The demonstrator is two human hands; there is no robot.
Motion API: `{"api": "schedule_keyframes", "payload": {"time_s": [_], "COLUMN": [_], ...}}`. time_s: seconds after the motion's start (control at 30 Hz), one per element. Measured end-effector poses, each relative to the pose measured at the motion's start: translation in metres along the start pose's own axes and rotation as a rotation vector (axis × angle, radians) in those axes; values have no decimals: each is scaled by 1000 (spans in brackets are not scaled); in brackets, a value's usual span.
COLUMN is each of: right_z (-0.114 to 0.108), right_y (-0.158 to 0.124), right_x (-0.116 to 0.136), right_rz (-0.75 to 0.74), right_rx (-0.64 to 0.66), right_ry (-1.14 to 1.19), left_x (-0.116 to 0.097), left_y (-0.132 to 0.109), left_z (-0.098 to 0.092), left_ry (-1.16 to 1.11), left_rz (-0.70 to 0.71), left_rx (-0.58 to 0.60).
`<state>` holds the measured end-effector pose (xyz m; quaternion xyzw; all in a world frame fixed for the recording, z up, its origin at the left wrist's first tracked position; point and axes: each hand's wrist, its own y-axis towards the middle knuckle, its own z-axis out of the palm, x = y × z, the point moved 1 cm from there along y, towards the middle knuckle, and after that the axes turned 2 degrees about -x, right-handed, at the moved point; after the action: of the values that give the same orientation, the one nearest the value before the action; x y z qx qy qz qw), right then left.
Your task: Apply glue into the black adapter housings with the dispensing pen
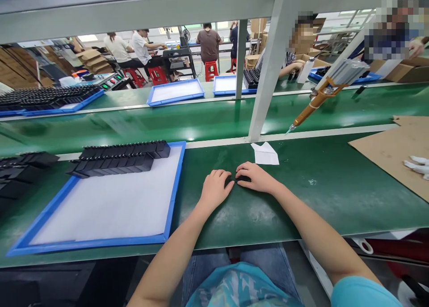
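Note:
Over the green bench, my left hand (216, 188) is closed around a small black part (228, 180), which is mostly covered by the fingers. My right hand (256, 177) pinches a dark piece (244, 178) just beside it. Whether these are two parts or two ends of one, I cannot tell. The hands almost meet, fingertips facing each other. To the left lies a blue-rimmed tray (173, 199) with a white lining. Rows of black block-shaped units (134, 164) stand along its far side.
A piece of white paper (265, 154) lies beyond my right hand. An orange dispenser with a thin tip (310, 108) hangs at the right. Brown cardboard (389, 150) covers the bench's right end. More black units (20, 177) sit far left. A grey upright post (266, 70) rises ahead; people work beyond.

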<state>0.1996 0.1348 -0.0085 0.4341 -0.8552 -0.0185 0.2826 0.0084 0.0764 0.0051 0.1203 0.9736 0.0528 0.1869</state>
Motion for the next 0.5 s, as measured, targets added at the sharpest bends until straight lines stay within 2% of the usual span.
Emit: {"api": "schedule_keyframes", "payload": {"time_s": [0.23,0.5], "right_z": [3,6], "right_y": [1,3], "right_x": [3,7], "right_rz": [-8,58], "right_rx": [-42,-57], "right_ry": [10,50], "left_x": [2,1], "left_y": [-2,-2], "left_z": [5,3], "left_ry": [-18,15], "left_rz": [19,7], "left_rx": [8,-13]}}
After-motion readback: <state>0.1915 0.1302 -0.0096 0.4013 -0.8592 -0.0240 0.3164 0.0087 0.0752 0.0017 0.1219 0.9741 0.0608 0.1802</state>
